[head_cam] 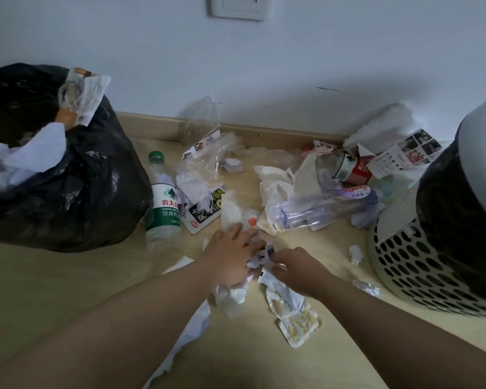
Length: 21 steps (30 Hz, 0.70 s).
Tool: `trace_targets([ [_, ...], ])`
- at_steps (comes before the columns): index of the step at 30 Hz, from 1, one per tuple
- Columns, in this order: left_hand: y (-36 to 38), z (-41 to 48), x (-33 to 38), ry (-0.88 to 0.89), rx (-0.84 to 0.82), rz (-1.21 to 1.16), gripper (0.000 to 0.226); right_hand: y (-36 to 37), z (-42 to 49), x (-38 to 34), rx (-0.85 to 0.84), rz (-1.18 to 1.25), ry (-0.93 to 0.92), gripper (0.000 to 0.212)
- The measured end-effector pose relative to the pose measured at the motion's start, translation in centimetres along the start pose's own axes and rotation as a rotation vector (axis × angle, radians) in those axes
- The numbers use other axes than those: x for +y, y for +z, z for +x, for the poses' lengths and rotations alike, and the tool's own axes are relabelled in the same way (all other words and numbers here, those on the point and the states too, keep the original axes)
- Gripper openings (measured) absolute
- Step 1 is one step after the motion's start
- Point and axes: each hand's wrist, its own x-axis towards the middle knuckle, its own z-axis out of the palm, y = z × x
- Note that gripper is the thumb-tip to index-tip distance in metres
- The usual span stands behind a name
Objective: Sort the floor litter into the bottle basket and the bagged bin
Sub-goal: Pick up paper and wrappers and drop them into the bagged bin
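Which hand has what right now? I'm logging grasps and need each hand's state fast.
Left hand: closed around crumpled white paper scraps.
Right hand: fingers curled on the same scraps; firm grip cannot be told.

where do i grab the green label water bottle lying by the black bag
Take the green-label bottle around its labelled middle, coming down from above. It lies flat on the floor, cap toward the wall, its right side partly under wrappers, so a top-down grip across the round body looks easiest.
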Motion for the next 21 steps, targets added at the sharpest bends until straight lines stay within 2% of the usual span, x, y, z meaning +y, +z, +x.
trace_targets([
  [3, 0.1, 0.0, -0.4, -0.036, 0.033, 0.029, 0.06, 0.1, 0.2, 1.3, 0.029, 0.037, 0.098, 0.019],
  [6, 0.0, 0.0, -0.7, -0.099, 0.137, 0.083, 0.047, 0.1, -0.1, 2.6, 0.029, 0.07, 0.201, 0.035],
  [10, 0.4, -0.5, -1.4, -0.183, 0.17, 0.06, 0.028, -0.4, -0.6, 3.4, 0.039, 0.073, 0.262, 0.035],
  [13, 0.5, -0.8, -2.0, -0.209, 0.159, -0.003, 0.029, -0.5, -0.7, 3.3, 0.051, 0.098, 0.285, 0.034],
  [18, 0.5, -1.0, -1.9, -0.148, 0.151, 0.26, 0.029, -0.6, -0.7, 2.6, 0.08, 0.133, 0.278, 0.033],
  [21, 0.2, -1.3, -1.9, -0.118, 0.152, 0.258, 0.031, -1.1, -0.8, 2.1, 0.131, 0.158, 0.274, 0.034],
])
